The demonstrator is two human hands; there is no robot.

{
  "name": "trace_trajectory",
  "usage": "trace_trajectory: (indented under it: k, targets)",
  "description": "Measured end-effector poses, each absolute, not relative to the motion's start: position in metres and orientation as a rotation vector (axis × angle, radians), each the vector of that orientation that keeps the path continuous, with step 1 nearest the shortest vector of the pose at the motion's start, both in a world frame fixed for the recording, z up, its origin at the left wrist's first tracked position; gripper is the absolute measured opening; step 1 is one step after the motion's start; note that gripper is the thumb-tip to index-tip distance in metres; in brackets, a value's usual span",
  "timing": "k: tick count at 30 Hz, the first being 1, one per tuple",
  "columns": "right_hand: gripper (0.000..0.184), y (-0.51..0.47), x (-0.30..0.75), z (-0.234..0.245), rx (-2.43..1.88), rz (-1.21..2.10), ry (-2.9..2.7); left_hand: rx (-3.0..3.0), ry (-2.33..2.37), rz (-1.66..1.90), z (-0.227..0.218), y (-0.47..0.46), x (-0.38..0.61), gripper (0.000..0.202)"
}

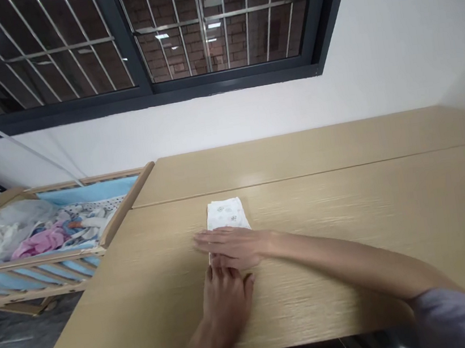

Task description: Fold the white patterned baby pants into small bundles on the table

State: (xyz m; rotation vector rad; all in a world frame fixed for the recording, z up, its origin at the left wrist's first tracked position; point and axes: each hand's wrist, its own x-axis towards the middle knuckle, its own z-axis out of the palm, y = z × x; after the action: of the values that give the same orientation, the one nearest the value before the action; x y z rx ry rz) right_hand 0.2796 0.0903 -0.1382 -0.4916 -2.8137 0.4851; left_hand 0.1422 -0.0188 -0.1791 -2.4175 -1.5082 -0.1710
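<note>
A small white folded cloth (226, 213) with a faint printed pattern lies on the wooden table (334, 229). Across its middle my right hand (235, 245) rests flat, fingers stretched out to the left; it looks slightly blurred. My left hand (227, 297) is at the near end of the cloth, palm down, with its fingertips against or just under the right hand. The left thumb points out to the right. Both hands cover the near part of the cloth, so its lower edge is mostly hidden.
At the left stands a wooden crib (129, 204) with blue lining, holding several pieces of clothing, among them a pink garment (42, 240). A second tabletop (281, 153) adjoins the far edge. Behind are a white wall (225, 118) and a barred window (228, 77).
</note>
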Motion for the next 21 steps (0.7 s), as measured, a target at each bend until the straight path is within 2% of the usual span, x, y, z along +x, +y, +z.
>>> trace_trajectory:
  k: [7,14,18,21]
  targets:
    - [0.064,0.133,0.28,-0.177,-0.696,0.504,-2.87,-2.382,-1.514,-0.274,-0.193,-0.015,0.133,0.058]
    - [0.065,0.195,0.298,-0.178,-0.908,0.357,-2.74,-2.384,-1.544,-0.198,-0.195,-0.014,0.133,0.055]
    - [0.062,0.192,0.303,-0.172,-0.87,0.392,-2.693,-2.436,-1.546,-0.176,-0.185,-0.011,0.132,0.054]
    - [0.061,0.171,0.31,-0.154,-0.883,0.387,-2.613,-2.576,-1.491,-0.227,-0.172,-0.002,0.12,0.043]
